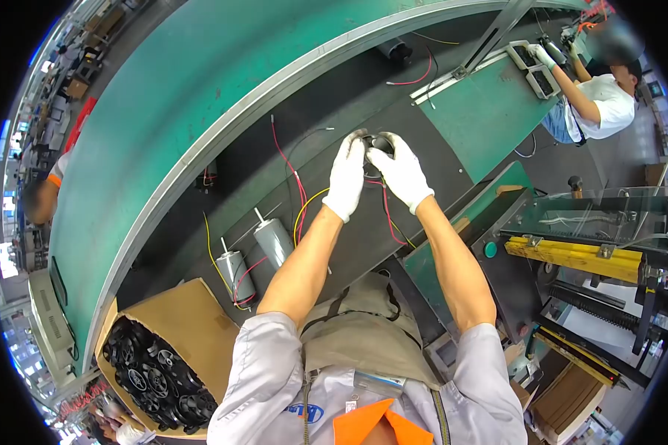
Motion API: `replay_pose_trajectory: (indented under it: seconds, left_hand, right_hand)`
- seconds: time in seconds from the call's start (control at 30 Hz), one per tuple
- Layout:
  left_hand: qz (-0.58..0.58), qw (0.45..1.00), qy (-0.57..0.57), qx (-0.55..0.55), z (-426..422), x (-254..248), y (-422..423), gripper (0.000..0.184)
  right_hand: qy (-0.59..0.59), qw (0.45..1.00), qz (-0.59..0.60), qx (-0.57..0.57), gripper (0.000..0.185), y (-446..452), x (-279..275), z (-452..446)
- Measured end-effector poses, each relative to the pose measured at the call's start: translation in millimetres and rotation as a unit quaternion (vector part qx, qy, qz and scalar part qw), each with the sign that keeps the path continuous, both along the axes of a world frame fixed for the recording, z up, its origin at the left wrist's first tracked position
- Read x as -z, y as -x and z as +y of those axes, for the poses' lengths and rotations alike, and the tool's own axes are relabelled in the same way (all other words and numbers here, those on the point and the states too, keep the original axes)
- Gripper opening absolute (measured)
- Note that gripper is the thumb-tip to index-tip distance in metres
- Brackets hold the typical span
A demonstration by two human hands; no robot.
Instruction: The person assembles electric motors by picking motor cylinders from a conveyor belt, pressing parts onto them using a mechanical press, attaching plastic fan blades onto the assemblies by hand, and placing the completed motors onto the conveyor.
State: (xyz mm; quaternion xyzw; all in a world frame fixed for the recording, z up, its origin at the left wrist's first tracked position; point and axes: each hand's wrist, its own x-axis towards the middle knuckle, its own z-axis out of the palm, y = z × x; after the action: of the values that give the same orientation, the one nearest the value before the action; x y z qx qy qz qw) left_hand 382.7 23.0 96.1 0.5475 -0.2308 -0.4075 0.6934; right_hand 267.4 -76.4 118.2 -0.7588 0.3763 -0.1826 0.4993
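My left hand [347, 174], in a white glove, curls round the left side of a dark round motor part [379, 147] over the dark work surface. From the right, my right hand [402, 169], also gloved in white, closes on the same part, with its thumb near the top. Red, black and yellow wires [387, 206] hang below it toward me. The part's exact shape is mostly hidden by my gloves. To the left of my forearm lie two silver cylindrical motors, one nearer [273, 243] and one farther left [234, 274], with shafts pointing away and wires beside them.
A cardboard box [209, 310] at lower left holds several black plastic parts [156, 378]. A metal-edged green belt [148, 126] curves across the far side. Machinery with a yellow bar [575, 257] stands at right. A co-worker [597, 100] handles grey trays [533, 68] at upper right.
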Motion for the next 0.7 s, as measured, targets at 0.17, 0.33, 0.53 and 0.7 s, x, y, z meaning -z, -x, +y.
replay_pose_trajectory:
  seconds: [0.17,0.33,0.53,0.7]
  left_hand:
    - [0.084,0.987,0.063,0.123,13,44,-27,0.089]
    - [-0.094,0.994,-0.049,0.017,-46,98,-18,0.098]
    - [0.185,0.976,-0.117,-0.014,-98,99,-74,0.035]
    - [0.08,0.962,-0.219,-0.14,-149,99,-141,0.053]
  right_hand:
    - [-0.033,0.997,0.052,0.051,0.076,-14,-23,-24]
    - [-0.153,0.981,-0.076,0.093,0.076,-30,-11,-37]
    - [-0.074,0.994,-0.051,0.061,0.06,43,9,37]
    - [-0.303,0.953,-0.009,0.028,0.048,93,67,107]
